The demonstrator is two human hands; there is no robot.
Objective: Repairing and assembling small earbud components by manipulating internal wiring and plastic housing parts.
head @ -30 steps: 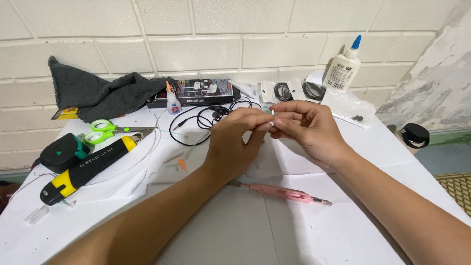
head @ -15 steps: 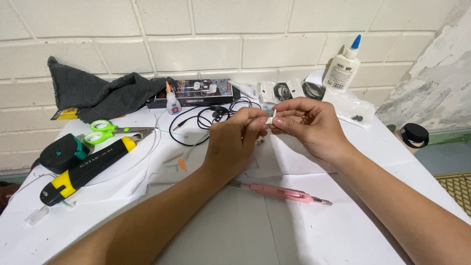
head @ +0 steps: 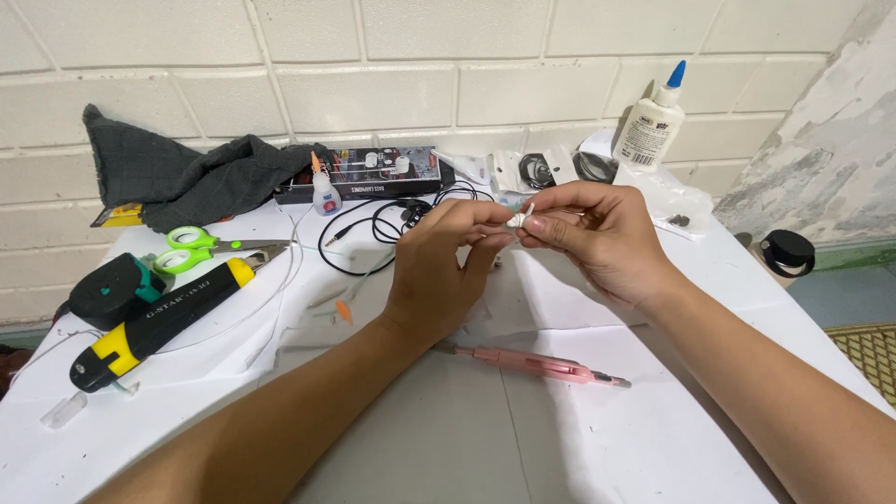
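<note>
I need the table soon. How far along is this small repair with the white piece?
Done, by the look of it: tools are out, with the pink tool and green-handled scissors lying unheld. In hand: the left hand and right hand pinch a small white piece between their fingers. Left: the black cable and glue bottle lie untouched, so it seems midway.

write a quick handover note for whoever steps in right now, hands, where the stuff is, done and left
Left hand: raised over the table, fingertips pinching one side of a small white part.
Right hand: pinching the other side of the same part.
Nearby: pink tool lies on the white table below the hands; black cable behind them; glue bottle by the wall; green scissors and yellow-black knife to the left.
Done: part picked up, in both hands.
Left: whatever is being worked on the part; too small to tell.
</note>
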